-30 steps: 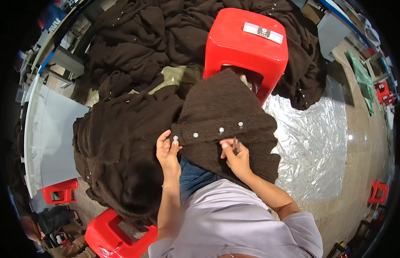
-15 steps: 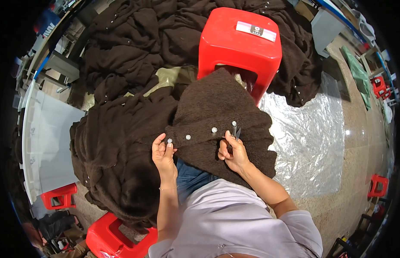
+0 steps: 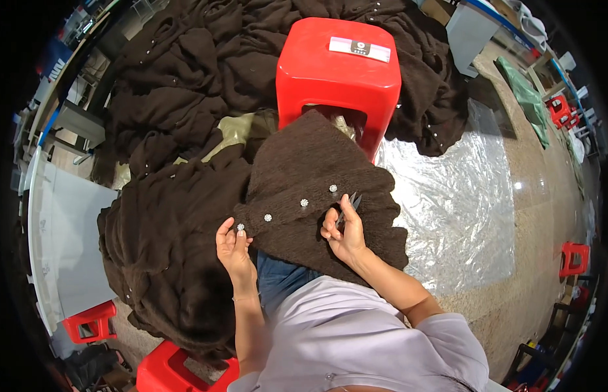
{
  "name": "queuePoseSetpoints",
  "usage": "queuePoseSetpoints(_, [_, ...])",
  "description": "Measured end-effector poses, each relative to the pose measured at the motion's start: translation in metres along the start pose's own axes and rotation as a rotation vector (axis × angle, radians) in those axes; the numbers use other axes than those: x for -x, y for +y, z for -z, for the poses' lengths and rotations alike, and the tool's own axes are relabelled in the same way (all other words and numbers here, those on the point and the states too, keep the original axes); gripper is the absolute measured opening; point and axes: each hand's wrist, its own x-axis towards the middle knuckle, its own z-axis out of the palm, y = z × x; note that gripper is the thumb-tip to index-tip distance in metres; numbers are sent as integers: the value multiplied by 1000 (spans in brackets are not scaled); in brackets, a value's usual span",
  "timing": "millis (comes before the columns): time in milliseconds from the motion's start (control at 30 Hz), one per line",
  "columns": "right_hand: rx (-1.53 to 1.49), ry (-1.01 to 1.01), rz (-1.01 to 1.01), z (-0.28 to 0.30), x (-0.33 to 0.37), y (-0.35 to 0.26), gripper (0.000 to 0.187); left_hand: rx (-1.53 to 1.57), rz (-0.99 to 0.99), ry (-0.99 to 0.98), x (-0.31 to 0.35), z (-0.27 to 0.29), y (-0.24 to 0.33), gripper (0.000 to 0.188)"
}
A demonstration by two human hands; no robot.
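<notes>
Across my lap lies a dark brown knit garment (image 3: 304,153) with a scalloped right edge. A band with several round, sparkly white buttons (image 3: 304,203) runs across it. My left hand (image 3: 235,255) pinches the band's left end, with the thumb at the end button (image 3: 240,227). In my right hand (image 3: 346,238) is a small pair of dark thread snips (image 3: 354,204), fingers closed round it. The blades point up and away, just right of and below the rightmost button, above the knit. The lower part of the snips is hidden in my palm.
A red plastic stool (image 3: 340,55) stands ahead, a small pink-and-white packet (image 3: 359,49) on top. Heaps of brown knitwear (image 3: 176,228) lie left and beyond. Clear plastic sheeting (image 3: 448,215) covers floor on the right. Another red stool (image 3: 163,369) is at lower left.
The whole view has shifted a little. My right hand with the snips has moved slightly right of and away from the rightmost button. My left hand keeps its pinch at the band's end.
</notes>
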Motion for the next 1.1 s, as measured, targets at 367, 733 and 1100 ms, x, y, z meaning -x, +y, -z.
queuePoseSetpoints(367, [-70,-94,2,9,-2,2,36,13,-6,4,-1,2,-2,35])
queuePoseSetpoints(733, [-41,-108,0,13,-3,4,43,31,58,72,-2,-1,-2,35])
queuePoseSetpoints(1100, [97,-59,19,3,-1,8,40,28,55,92,0,3,0,35])
